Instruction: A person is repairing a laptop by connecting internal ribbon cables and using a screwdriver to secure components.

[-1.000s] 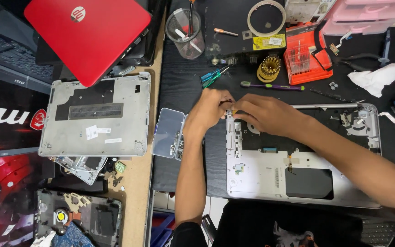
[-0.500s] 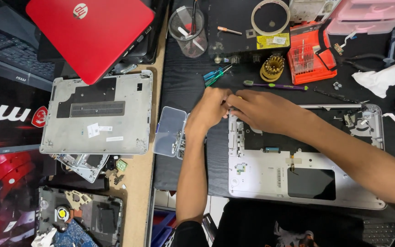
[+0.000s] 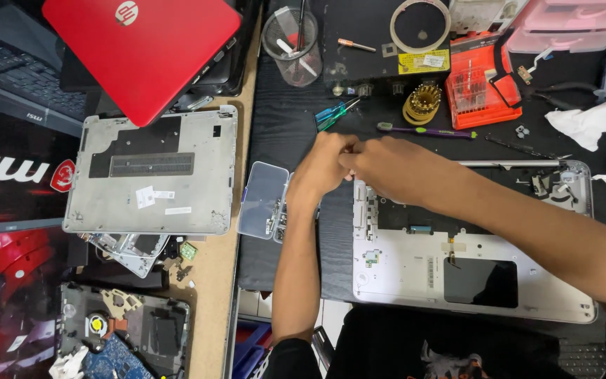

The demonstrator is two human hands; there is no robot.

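A silver laptop palm-rest chassis [image 3: 401, 274] lies open side up on a black mat, with a dark touchpad cut-out at its lower right. My left hand [image 3: 319, 172] and my right hand [image 3: 395, 168] meet at the chassis's top left corner, fingertips pressed together. Both sets of fingers are curled, and they hide whatever is between them. My right forearm crosses the chassis diagonally. A small clear plastic box [image 3: 264, 198] with small parts lies open just left of my left wrist.
A grey laptop bottom cover [image 3: 152, 175] and a red laptop [image 3: 142, 49] lie to the left. Behind the hands are a blue-green screwdriver [image 3: 334, 114], a purple-handled tool [image 3: 426, 130], an orange bit case [image 3: 475, 88], a clear cup [image 3: 290, 35] and a white cloth [image 3: 587, 123].
Both hands stay joined at the chassis's top left corner, with only small finger shifts. The view has drifted slightly.
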